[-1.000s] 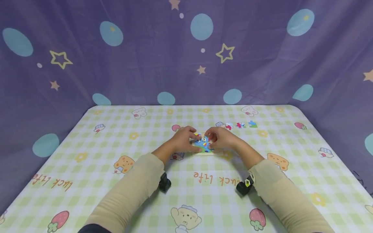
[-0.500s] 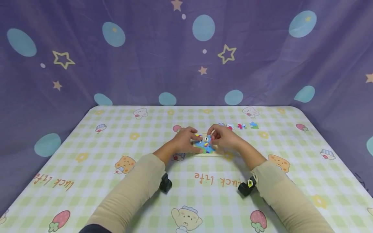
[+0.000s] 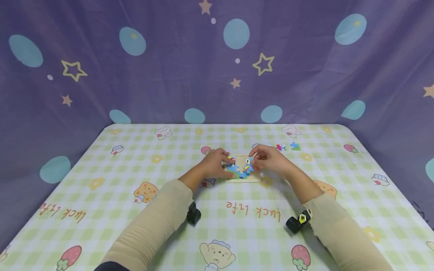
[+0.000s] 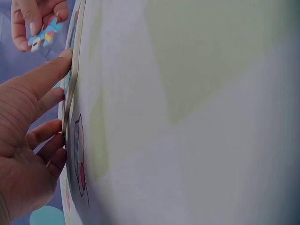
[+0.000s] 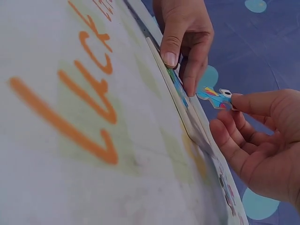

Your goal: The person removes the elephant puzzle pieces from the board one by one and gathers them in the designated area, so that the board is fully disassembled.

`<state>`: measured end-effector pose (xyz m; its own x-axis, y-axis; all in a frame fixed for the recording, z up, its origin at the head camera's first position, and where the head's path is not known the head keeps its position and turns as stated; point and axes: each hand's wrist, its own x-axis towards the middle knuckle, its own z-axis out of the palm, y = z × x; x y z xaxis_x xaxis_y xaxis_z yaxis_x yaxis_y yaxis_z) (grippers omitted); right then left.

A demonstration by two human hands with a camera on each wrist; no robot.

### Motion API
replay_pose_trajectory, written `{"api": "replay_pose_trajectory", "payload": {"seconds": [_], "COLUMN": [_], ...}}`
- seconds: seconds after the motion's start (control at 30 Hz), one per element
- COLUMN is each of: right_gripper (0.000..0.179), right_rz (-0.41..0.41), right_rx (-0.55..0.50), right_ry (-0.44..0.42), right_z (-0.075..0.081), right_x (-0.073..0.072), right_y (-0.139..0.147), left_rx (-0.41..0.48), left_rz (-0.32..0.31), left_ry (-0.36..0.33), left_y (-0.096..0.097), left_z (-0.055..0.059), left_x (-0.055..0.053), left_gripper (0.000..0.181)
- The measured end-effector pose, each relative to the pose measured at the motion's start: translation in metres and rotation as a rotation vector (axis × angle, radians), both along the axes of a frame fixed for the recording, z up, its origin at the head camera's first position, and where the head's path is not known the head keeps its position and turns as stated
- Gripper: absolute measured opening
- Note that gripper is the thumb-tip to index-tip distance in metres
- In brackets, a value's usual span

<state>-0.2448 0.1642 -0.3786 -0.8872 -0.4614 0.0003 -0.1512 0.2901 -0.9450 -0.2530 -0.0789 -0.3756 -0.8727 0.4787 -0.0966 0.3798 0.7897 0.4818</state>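
Note:
A small wooden puzzle board (image 3: 243, 180) lies flat at mid-table, with blue and green jigsaw pieces (image 3: 234, 172) on its left and front part. Bare wood shows behind and between them. My left hand (image 3: 213, 163) rests at the board's left side, thumb and fingertips pressing on it at the edge. Between thumb and fingers, my right hand (image 3: 269, 161) pinches a blue puzzle piece (image 5: 215, 98) printed with an eye and a yellow-and-red patch. That piece is held tilted above the board's right part, apart from the other pieces in the right wrist view.
Behind the right hand, loose puzzle pieces lie on the table: a red and white one (image 3: 281, 147) and a blue and green one (image 3: 295, 146). A checked cloth (image 3: 169, 226) covers the table. A purple curtain (image 3: 190, 75) hangs behind it.
My right hand has moved right, carrying the eye piece away from the pieces beside it, so bare wood shows there. The left hand stays at the board's left side.

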Motion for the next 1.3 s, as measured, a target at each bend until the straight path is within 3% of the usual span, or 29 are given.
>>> {"api": "replay_pose_trajectory", "payload": {"seconds": [0.43,1.1,1.3], "right_gripper": [0.021,0.032,0.034], "right_rz": [-0.045,-0.167,-0.215], "right_rx": [-0.024,-0.046,-0.066], "right_ry": [-0.022,-0.065,-0.068], "right_z": [0.005,0.01,0.007], "right_x": [0.012,0.018,0.014], "right_y": [0.02,0.066,0.079], "left_rx": [0.003,0.001,-0.003], "left_rz": [0.008,0.021,0.024], "left_ry": [-0.008,-0.018,-0.019], "left_y": [0.001,0.002,0.002], "left_z": [-0.002,-0.002,-0.002], "left_x": [0.0,0.0,0.0], "left_gripper": [0.056,0.058,0.058]}}
